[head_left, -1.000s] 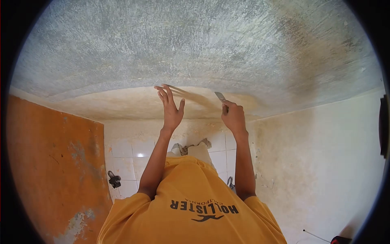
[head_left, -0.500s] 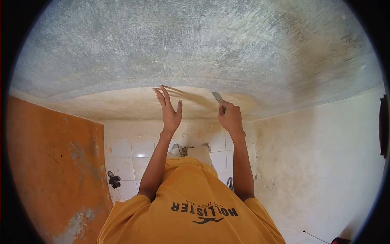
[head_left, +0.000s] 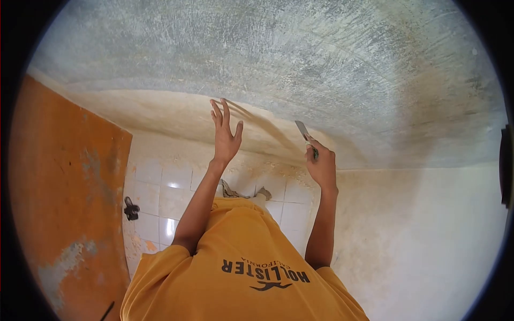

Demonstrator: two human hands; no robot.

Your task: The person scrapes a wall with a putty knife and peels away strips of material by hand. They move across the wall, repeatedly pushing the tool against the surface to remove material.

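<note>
A putty knife [head_left: 302, 129] is gripped in my right hand [head_left: 322, 165], its blade tilted up at the lower edge of the grey, rough wall area [head_left: 225, 48]. Below that edge runs a smoother cream band of wall [head_left: 160, 109]. My left hand [head_left: 227, 138] is open with fingers spread, its fingertips at the wall near the border between grey and cream. Whether the blade presses on the surface cannot be told exactly. Part of the knife's handle is hidden by my right fingers.
To the left is an orange wall [head_left: 80, 171] with peeling patches. A pale wall [head_left: 396, 224] stands on the right. On the tiled floor [head_left: 147, 195] lie a small dark object [head_left: 131, 208] and orange flakes [head_left: 150, 246]. A greyish cloth-like thing [head_left: 233, 191] is near my feet.
The view has tilted and shifted. My right hand with the putty knife appears farther right and slightly lower; my left hand stays raised with fingers spread at the wall.
</note>
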